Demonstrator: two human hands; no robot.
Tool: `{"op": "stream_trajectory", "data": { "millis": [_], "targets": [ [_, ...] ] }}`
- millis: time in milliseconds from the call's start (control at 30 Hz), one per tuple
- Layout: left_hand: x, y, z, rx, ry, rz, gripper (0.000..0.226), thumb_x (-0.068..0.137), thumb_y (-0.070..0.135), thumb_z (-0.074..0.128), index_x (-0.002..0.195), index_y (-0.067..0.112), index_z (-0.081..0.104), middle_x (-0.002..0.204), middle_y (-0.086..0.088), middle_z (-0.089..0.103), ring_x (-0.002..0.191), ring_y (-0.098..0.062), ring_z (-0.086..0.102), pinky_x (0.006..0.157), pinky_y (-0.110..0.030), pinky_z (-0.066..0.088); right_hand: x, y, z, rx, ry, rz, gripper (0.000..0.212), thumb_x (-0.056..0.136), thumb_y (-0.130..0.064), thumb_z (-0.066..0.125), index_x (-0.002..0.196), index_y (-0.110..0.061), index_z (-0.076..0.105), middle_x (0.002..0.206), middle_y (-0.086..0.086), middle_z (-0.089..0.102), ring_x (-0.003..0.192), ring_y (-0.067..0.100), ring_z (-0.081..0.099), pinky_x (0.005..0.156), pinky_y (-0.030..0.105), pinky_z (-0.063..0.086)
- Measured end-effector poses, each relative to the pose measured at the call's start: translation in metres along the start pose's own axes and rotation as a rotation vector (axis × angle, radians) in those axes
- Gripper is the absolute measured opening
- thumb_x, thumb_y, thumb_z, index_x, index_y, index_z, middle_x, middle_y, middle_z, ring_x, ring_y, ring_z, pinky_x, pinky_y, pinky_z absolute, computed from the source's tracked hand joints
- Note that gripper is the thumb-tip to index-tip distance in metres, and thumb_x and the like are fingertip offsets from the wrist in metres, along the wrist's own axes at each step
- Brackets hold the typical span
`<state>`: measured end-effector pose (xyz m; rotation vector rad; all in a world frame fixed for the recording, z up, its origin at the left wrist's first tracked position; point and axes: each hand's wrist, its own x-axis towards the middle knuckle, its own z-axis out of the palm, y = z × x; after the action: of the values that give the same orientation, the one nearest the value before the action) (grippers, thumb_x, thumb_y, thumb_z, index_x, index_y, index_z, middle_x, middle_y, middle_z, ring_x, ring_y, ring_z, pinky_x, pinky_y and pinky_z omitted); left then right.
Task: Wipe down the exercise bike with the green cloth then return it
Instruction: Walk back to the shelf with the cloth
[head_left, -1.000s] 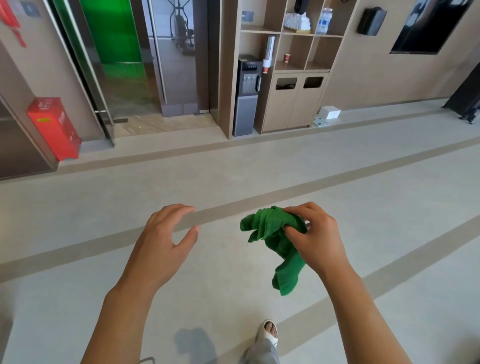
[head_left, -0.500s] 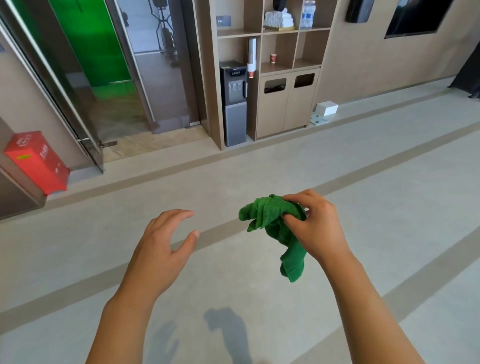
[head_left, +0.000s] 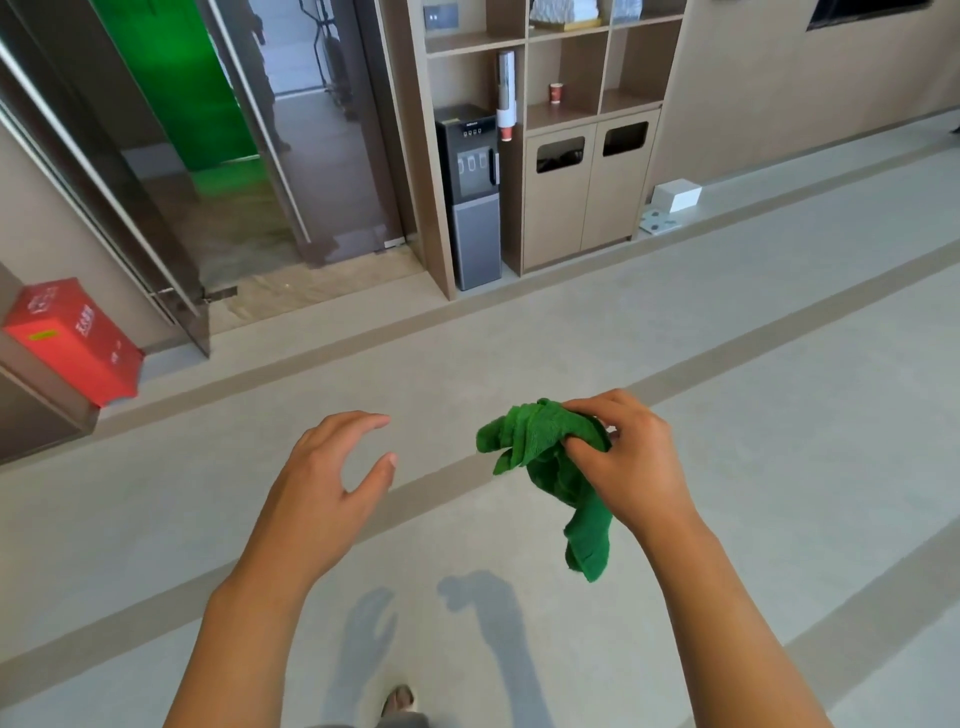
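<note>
My right hand (head_left: 631, 465) grips a bunched green cloth (head_left: 548, 467) in front of me at about waist height; one end of the cloth hangs down below the hand. To the left of the cloth, apart from it, my left hand (head_left: 324, 478) hovers with fingers loosely curved and holds nothing. Through the doorway at the back, the frame of an exercise machine (head_left: 332, 57) shows dimly behind glass.
A glass door (head_left: 130, 197) stands open at the back left, with a green panel (head_left: 171, 78) beyond it. A red box (head_left: 72, 340) sits on the floor at left. A water dispenser (head_left: 470, 192), a shelf cabinet (head_left: 582, 197) and a white box (head_left: 675, 195) line the far wall.
I have walked closer to the doorway and the cabinet; both look larger and lower in view. My hands keep the same pose, the right one still holding the cloth.
</note>
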<state>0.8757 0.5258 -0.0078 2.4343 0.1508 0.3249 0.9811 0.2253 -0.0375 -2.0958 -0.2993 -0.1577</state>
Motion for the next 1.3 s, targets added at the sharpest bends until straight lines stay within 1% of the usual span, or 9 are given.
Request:
{"op": "stream_trajectory", "data": {
  "millis": [133, 200, 400, 467, 600, 733, 833, 1067, 1300],
  "targets": [
    [0.061, -0.019, 0.002, 0.0, -0.012, 0.02, 0.035, 0.099, 0.037, 0.063, 0.135, 0.038, 0.061, 0.135, 0.027, 0.053, 0.132, -0.001, 0.047, 0.107, -0.022, 0.037, 0.049, 0.003, 0.026, -0.008, 0.003, 0.018, 0.036, 0.085, -0.008, 0.075, 0.108, -0.035, 0.08, 0.1, -0.017, 0.066, 0.093, 0.001, 0.064, 0.077, 0.013, 0.048],
    [0.093, -0.033, 0.0, -0.001, -0.015, 0.045, 0.035, 0.099, 0.038, 0.063, 0.134, 0.038, 0.061, 0.134, 0.028, 0.053, 0.131, 0.0, 0.047, 0.106, -0.021, 0.036, 0.077, 0.001, 0.043, 0.001, 0.022, 0.014, 0.036, 0.085, -0.007, 0.075, 0.108, -0.034, 0.08, 0.1, -0.017, 0.066, 0.094, 0.001, 0.064, 0.077, 0.012, 0.049],
    [0.203, -0.092, -0.021, -0.026, -0.05, 0.072, 0.036, 0.099, 0.042, 0.061, 0.134, 0.038, 0.061, 0.134, 0.029, 0.053, 0.132, -0.003, 0.05, 0.108, -0.028, 0.044, 0.158, -0.02, 0.101, 0.023, 0.041, 0.018, 0.037, 0.084, -0.004, 0.075, 0.106, -0.033, 0.08, 0.1, -0.018, 0.067, 0.094, 0.003, 0.065, 0.079, 0.013, 0.051],
    [0.239, -0.108, -0.031, -0.028, -0.042, 0.094, 0.036, 0.099, 0.041, 0.062, 0.135, 0.036, 0.061, 0.134, 0.026, 0.055, 0.132, -0.003, 0.05, 0.109, -0.027, 0.044, 0.187, -0.027, 0.122, 0.023, 0.056, 0.023, 0.038, 0.084, -0.005, 0.076, 0.105, -0.036, 0.08, 0.1, -0.019, 0.067, 0.095, 0.003, 0.065, 0.078, 0.014, 0.051],
    [0.299, -0.139, -0.052, -0.022, -0.051, 0.109, 0.036, 0.099, 0.041, 0.061, 0.135, 0.035, 0.061, 0.135, 0.025, 0.056, 0.132, 0.0, 0.05, 0.109, -0.026, 0.044, 0.241, -0.042, 0.164, 0.0, 0.079, 0.031, 0.037, 0.084, -0.005, 0.076, 0.105, -0.035, 0.08, 0.101, -0.019, 0.067, 0.095, 0.002, 0.064, 0.076, 0.008, 0.046],
    [0.345, -0.166, -0.06, -0.048, -0.057, 0.121, 0.035, 0.099, 0.04, 0.062, 0.133, 0.036, 0.062, 0.133, 0.027, 0.056, 0.132, 0.0, 0.05, 0.109, -0.028, 0.045, 0.277, -0.051, 0.193, 0.052, 0.083, 0.049, 0.038, 0.084, -0.003, 0.075, 0.105, -0.034, 0.08, 0.102, -0.017, 0.068, 0.097, 0.003, 0.066, 0.078, 0.011, 0.048],
    [0.37, -0.179, -0.059, -0.068, -0.071, 0.113, 0.035, 0.099, 0.039, 0.062, 0.133, 0.036, 0.062, 0.133, 0.029, 0.055, 0.132, 0.002, 0.049, 0.109, -0.026, 0.044, 0.302, -0.051, 0.206, 0.037, 0.068, 0.065, 0.038, 0.085, -0.004, 0.075, 0.105, -0.035, 0.08, 0.101, -0.017, 0.068, 0.096, 0.005, 0.066, 0.079, 0.014, 0.051],
    [0.428, -0.196, -0.045, -0.085, -0.065, 0.098, 0.034, 0.099, 0.04, 0.061, 0.133, 0.036, 0.062, 0.133, 0.028, 0.056, 0.131, 0.001, 0.05, 0.109, -0.025, 0.044, 0.367, -0.041, 0.22, -0.009, 0.043, 0.033, 0.036, 0.085, -0.003, 0.075, 0.106, -0.031, 0.081, 0.102, -0.016, 0.068, 0.096, 0.004, 0.065, 0.079, 0.011, 0.049],
    [0.503, -0.179, -0.004, -0.082, -0.022, 0.062, 0.034, 0.1, 0.039, 0.061, 0.134, 0.036, 0.061, 0.134, 0.028, 0.055, 0.131, 0.003, 0.049, 0.108, -0.023, 0.041, 0.456, -0.002, 0.207, -0.017, 0.015, -0.02, 0.036, 0.084, -0.003, 0.076, 0.107, -0.03, 0.081, 0.102, -0.016, 0.068, 0.096, 0.004, 0.065, 0.078, 0.009, 0.048]
  ]
}}
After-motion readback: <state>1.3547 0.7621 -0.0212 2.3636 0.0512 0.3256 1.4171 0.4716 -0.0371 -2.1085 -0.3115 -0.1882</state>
